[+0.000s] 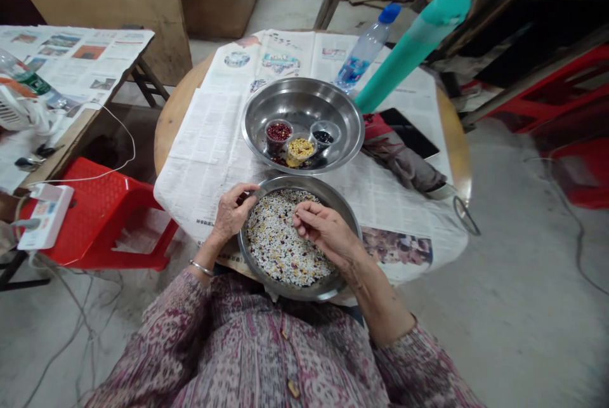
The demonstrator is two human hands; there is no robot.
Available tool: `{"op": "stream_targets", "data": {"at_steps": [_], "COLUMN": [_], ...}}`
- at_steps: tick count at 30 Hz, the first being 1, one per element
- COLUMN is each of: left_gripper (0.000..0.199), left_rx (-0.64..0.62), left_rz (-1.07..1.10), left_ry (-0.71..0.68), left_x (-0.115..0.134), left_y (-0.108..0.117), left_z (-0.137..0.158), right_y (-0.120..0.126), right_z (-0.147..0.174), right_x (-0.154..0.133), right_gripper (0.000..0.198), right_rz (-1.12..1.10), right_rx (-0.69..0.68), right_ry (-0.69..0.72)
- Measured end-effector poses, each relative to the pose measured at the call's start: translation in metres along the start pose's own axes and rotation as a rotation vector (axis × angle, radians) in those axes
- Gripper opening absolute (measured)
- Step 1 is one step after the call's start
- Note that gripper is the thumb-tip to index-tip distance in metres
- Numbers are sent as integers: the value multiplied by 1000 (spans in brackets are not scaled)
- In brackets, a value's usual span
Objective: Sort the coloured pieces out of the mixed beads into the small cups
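A steel basin (352, 211) close to my body holds white grains (280, 236) mixed with yellow, dark red and black beans. My left hand (233, 210) grips this basin's rim at the upper left, fingers curled over the edge. Above the grains, my right hand (323, 230) is pinched, thumb against fingertips; whatever sits in the pinch is too small to make out. Just beyond stands a larger steel basin (349, 148) with three clear plastic cups inside: one of red beans (278, 132), one of yellow beans (301, 148), one of black beans (323, 137).
Newspaper (200, 135) covers the round table. Behind the far basin are a blue-capped water bottle (364, 52) and a tall teal cylinder (412, 52). An umbrella (404, 160) and a black tablet (410, 132) lie at right. A red stool (104, 211) holds a power strip (46, 217).
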State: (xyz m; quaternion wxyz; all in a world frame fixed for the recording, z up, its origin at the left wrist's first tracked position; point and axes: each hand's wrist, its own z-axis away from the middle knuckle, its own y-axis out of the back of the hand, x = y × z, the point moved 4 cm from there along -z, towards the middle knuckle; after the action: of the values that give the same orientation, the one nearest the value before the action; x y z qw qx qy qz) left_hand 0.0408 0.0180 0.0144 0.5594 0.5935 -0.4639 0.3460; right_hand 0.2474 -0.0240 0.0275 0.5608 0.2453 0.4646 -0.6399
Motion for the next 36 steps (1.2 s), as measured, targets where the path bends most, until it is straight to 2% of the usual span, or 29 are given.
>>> {"op": "stream_targets", "data": {"at_steps": [11,18,26,32,36], "left_gripper": [19,19,19,19,19], "left_rx": [8,5,8,3,2], "left_rz": [-6,10,15,6,10], "left_ry": [-2,-1,10,22,8], "left_x": [1,3,4,4,4], "left_y": [1,1,1,2,1], "left_z": [0,2,2,2,2], "right_y": [0,-3,-3,0,-2], "right_z": [-2,-2,-5,1,4], "right_x": [1,1,0,-7,-12], "right_gripper": [40,43,34,22,23], "right_rz": [-84,41,402,885,970], "right_rx": [25,62,97,199,181], "right_ry": [-52,-3,152,360,379]}}
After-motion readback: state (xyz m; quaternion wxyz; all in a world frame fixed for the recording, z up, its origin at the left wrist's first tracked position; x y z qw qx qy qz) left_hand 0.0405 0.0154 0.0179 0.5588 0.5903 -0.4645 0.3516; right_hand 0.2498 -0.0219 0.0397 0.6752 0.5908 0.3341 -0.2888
